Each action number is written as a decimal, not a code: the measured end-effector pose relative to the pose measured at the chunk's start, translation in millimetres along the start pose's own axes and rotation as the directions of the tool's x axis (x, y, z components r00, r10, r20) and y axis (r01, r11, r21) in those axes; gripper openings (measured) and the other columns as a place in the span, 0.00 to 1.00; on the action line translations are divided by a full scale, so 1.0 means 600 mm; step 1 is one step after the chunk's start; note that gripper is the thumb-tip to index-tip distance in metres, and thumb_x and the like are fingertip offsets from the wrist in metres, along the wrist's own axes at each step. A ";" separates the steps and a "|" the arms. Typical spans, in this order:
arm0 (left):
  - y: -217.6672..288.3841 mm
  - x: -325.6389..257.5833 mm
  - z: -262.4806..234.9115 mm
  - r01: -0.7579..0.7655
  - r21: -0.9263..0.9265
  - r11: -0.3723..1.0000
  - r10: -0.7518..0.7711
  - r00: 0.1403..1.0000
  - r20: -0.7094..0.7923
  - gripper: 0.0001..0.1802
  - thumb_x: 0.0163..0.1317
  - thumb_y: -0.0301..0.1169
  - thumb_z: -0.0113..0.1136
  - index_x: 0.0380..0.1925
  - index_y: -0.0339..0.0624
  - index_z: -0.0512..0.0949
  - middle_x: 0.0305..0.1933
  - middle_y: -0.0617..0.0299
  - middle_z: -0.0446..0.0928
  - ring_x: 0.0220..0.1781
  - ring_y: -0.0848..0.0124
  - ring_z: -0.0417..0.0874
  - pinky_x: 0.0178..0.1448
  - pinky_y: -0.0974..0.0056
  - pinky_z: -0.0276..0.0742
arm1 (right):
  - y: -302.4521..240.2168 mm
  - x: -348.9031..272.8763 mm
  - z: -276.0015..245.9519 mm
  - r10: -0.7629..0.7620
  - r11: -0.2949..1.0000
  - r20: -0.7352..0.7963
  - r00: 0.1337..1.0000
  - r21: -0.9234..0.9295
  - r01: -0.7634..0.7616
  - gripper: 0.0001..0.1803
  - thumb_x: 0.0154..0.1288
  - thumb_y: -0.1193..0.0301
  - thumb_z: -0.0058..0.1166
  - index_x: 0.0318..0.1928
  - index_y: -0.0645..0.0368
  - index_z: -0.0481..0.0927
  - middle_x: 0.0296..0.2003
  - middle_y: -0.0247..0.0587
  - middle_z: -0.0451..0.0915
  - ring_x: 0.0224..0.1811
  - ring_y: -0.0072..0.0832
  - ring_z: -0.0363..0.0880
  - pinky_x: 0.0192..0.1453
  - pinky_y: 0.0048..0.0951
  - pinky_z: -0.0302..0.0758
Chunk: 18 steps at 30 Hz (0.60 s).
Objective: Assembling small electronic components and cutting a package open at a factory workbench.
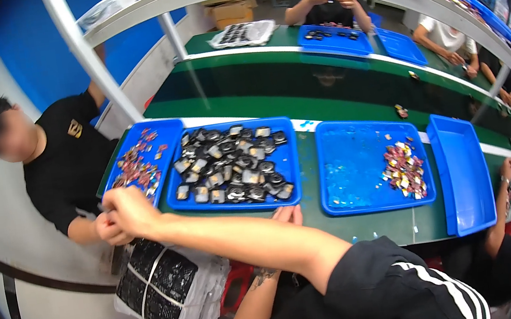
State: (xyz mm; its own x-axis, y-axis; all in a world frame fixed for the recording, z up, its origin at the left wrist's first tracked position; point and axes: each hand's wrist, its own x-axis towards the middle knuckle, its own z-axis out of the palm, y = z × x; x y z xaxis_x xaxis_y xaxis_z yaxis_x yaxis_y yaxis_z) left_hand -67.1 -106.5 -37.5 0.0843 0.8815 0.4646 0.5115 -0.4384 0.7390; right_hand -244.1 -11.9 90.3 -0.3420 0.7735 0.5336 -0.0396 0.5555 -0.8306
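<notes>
My right arm stretches across to the far left, where my right hand (131, 213) is closed, its fingers bent down beside the hand (107, 230) of a person in a black shirt. The two hands overlap in view, and whatever lies between them is hidden. Below the front rim of a blue tray (294, 154) holding many black, round-faced parts, my left hand (289, 216) shows only bunched fingers, partly covered by my right forearm. What those fingers hold, if anything, is hidden. Left of that tray, another blue tray (172, 126) carries small reddish parts.
To the right stand a blue tray (350, 166) with a heap of small parts and a deeper blue tray (463, 171). A strapped black stack (159, 288) sits low at left. Metal shelf posts (87, 59) rise behind. Other people work across and along the green bench (221, 93).
</notes>
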 end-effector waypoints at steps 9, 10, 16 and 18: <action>-0.134 -0.063 0.024 -0.402 0.235 0.885 0.407 0.913 0.027 0.16 0.63 0.38 0.58 0.45 0.41 0.79 0.43 0.52 0.81 0.46 0.54 0.82 0.52 0.54 0.76 | -0.024 -0.038 -0.136 0.008 0.942 0.409 0.912 -0.309 0.130 0.12 0.54 0.70 0.63 0.39 0.61 0.80 0.32 0.54 0.81 0.39 0.50 0.82 0.44 0.48 0.78; -0.089 -0.043 0.006 -0.315 0.250 0.915 0.303 0.949 0.086 0.11 0.61 0.35 0.59 0.39 0.42 0.80 0.36 0.53 0.80 0.38 0.54 0.82 0.44 0.55 0.77 | -0.022 -0.051 -0.179 -0.018 0.916 0.388 0.922 -0.364 0.170 0.11 0.55 0.67 0.62 0.36 0.59 0.81 0.28 0.53 0.82 0.35 0.50 0.82 0.41 0.48 0.78; -0.018 -0.003 -0.019 -0.051 0.005 0.999 0.051 0.999 -0.005 0.02 0.56 0.22 0.62 0.29 0.39 0.82 0.22 0.58 0.78 0.21 0.64 0.80 0.27 0.62 0.73 | -0.044 -0.157 -0.541 0.153 0.663 0.156 0.976 -0.749 0.016 0.16 0.56 0.68 0.62 0.46 0.60 0.82 0.41 0.51 0.83 0.44 0.44 0.82 0.51 0.39 0.78; -0.021 -0.007 -0.054 0.064 -0.044 0.997 -0.066 0.997 -0.044 0.05 0.56 0.22 0.62 0.33 0.38 0.83 0.25 0.58 0.78 0.18 0.68 0.76 0.25 0.65 0.70 | -0.062 -0.222 -0.625 0.033 0.647 -0.153 0.988 -0.750 -0.137 0.14 0.59 0.71 0.60 0.46 0.59 0.83 0.42 0.47 0.83 0.45 0.39 0.83 0.51 0.34 0.77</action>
State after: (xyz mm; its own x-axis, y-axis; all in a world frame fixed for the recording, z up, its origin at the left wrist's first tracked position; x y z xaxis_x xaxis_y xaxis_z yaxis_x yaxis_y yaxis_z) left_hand -101.3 -110.6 -33.0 0.0128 0.8998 0.4362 0.4779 -0.3887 0.7877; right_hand 155.0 -20.8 109.8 -0.1957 0.8287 0.5243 0.7258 0.4820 -0.4909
